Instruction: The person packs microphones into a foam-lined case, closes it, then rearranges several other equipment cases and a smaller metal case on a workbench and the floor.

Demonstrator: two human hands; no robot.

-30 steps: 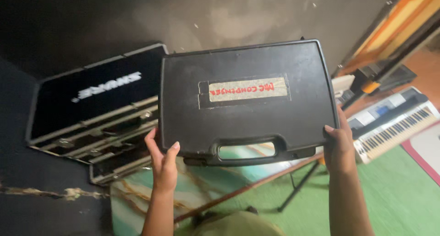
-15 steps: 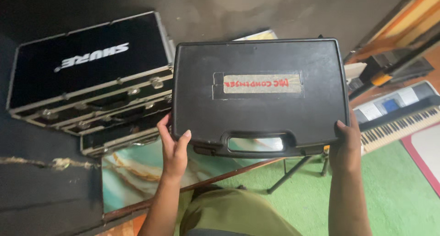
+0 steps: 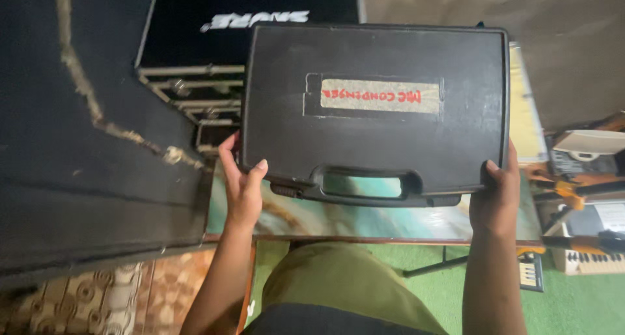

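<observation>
One black plastic carry case (image 3: 374, 107) with one moulded handle (image 3: 368, 186) and one taped paper label (image 3: 380, 95) on its lid; two hands on it, left hand (image 3: 242, 186) and right hand (image 3: 496, 198). Behind it one stack of black flight cases with metal edging (image 3: 215, 68), looks like three or four in the stack, exact count unclear. One table with a marbled green top (image 3: 364, 219), one keyboard (image 3: 589, 260) at the right edge, one patterned rug (image 3: 97, 302) lower left

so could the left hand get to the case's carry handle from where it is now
Probably yes: the left hand grips the black case at its near left corner, and the handle beside it is uncovered, though letting go leaves only the right hand holding.
</observation>
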